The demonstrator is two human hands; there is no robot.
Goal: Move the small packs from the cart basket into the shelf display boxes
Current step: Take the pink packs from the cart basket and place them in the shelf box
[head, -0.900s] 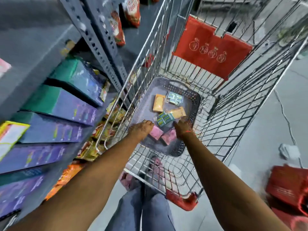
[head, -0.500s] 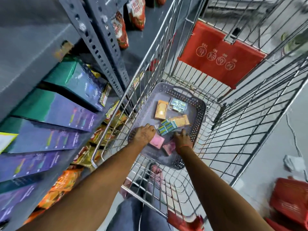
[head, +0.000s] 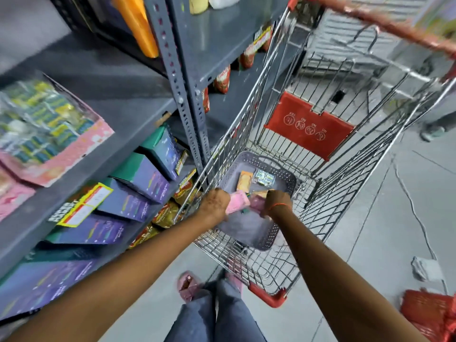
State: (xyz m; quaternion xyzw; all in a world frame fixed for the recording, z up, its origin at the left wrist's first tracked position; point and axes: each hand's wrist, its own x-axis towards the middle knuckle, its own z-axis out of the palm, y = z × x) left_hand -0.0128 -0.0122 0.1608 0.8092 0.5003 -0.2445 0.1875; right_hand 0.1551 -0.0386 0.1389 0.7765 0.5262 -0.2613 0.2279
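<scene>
A grey perforated basket [head: 283, 215] lies inside the wire shopping cart [head: 333, 174]. My left hand [head: 214, 203] is closed around a pink pack [head: 237, 201], lifted above the basket's near end. Close beside it, my right hand [head: 275, 201] grips a darker pink pack [head: 255, 202] and possibly more under the fingers. An orange pack [head: 244, 178] and a silvery green pack [head: 265, 176] still lie flat in the basket. On the shelf at left sits a pink display box [head: 61, 159] filled with several small green and yellow packs.
Grey metal shelving [head: 138, 124] runs along the left, with purple-and-teal cartons [head: 145, 176] and orange snack bags [head: 167, 213] on lower levels. The cart's red flap [head: 308, 124] faces me. A red basket [head: 431, 314] sits on the floor at right. My sandalled foot [head: 187, 286] stands by the cart.
Both hands have closed on pink packs and risen from the basket floor. The view has tilted up, bringing the pink display box and upper shelf into sight.
</scene>
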